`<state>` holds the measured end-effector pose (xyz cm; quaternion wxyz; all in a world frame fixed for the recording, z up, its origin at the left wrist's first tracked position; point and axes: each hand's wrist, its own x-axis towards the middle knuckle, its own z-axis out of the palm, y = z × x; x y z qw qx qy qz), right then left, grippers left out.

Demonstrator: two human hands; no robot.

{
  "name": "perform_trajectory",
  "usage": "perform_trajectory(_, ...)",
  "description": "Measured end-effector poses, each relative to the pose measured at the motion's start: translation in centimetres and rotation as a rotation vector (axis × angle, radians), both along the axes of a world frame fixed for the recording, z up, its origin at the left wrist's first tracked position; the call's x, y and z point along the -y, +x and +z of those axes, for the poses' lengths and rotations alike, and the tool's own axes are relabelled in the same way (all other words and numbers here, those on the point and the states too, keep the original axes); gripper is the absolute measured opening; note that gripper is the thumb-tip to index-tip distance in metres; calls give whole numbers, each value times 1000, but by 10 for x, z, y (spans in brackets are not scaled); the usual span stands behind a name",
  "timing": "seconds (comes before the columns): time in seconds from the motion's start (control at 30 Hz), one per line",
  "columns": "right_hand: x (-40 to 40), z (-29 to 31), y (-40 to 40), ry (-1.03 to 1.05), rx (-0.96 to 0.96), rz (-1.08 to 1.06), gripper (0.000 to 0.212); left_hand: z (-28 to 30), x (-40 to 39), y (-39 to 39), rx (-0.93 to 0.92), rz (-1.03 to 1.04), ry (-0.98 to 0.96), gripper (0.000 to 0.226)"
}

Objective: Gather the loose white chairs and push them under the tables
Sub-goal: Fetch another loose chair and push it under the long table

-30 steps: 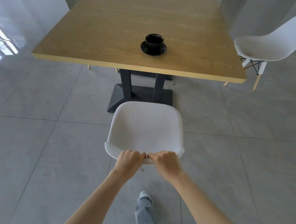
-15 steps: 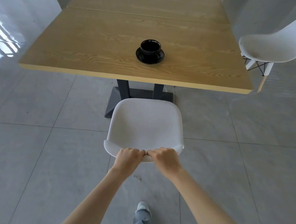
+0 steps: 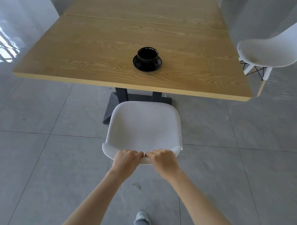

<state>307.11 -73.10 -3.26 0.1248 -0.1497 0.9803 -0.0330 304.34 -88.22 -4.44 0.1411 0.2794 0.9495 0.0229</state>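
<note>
Grey floor tiles (image 3: 35, 157) everywhere, big glossy ones with thin grout lines, and some window glare off to the far left. Right in front of me is the wooden table (image 3: 113, 45), light wood grain, actually two tops butted together with a seam running across. It sits on a dark pedestal base (image 3: 113, 108). A black cup (image 3: 147, 54) stands on its black saucer (image 3: 138, 65) near my edge of the table.

The white chair (image 3: 144, 126) I'm dealing with is on the floor between me and the table, seat front just short of the table edge and overlapping the base from where I look. My left hand (image 3: 126, 161) and right hand (image 3: 163, 160) are both curled tight over the top of the backrest, knuckles nearly touching in the middle. Another white chair (image 3: 271, 49) stands off the right corner of the table, turned sideways, not tucked in. My shoe (image 3: 142, 216) shows at the bottom, and there's a little bit of debris (image 3: 136, 185) on the tile behind the chair.

Compared with half a second ago, the table edge sits lower in my view and closer to the chair seat, less of the base is showing, and my grip hasn't changed.
</note>
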Motion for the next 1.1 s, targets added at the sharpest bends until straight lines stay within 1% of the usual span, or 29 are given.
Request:
perform_trajectory(0.07,-1,-4,2,-24,-9,-14,31,1,-2,2,3,3,2,26)
perform_trajectory(0.17,-2,-4,7,-70,-40,-49,34,4,-3,3,-8,-2,-109,29)
perform_trajectory(0.2,-2,-3,11,-99,-50,-68,37,6,-2,4,-14,8,-140,33)
perform_trajectory(0.27,-2,3,23,-199,-95,-127,47,11,-2,7,-17,44,-157,53)
perform_trajectory(0.33,-1,14,44,-322,-176,-213,54,19,-4,17,-37,64,-94,70)
perform_trajectory(0.37,-2,22,57,-381,-215,-273,54,25,-7,24,-56,67,-30,73)
perform_trajectory(0.4,-3,29,69,-442,-251,-349,53,30,-11,34,-69,64,51,73)
perform_trajectory(0.47,-8,41,96,-572,-307,-526,48,41,-20,55,-40,40,223,71)
perform_trajectory(0.53,-19,55,125,-697,-316,-689,45,52,-33,78,36,35,387,70)
perform_trajectory(0.57,-23,60,134,-751,-306,-749,44,57,-38,85,96,64,462,70)
perform_trajectory(0.67,-45,81,169,-891,-371,-942,42,85,-66,102,385,203,724,63)
perform_trajectory(0.73,-63,96,187,-965,-441,-1033,39,106,-90,107,602,300,889,50)
perform_trajectory(0.83,-93,115,206,-1034,-557,-1096,36,131,-125,116,855,382,1023,27)
perform_trajectory(0.9,-117,124,214,-1037,-610,-1111,35,141,-150,121,902,370,1023,20)
perform_trajectory(1.1,-203,141,219,-1053,-661,-1114,37,150,-248,120,823,266,940,38)
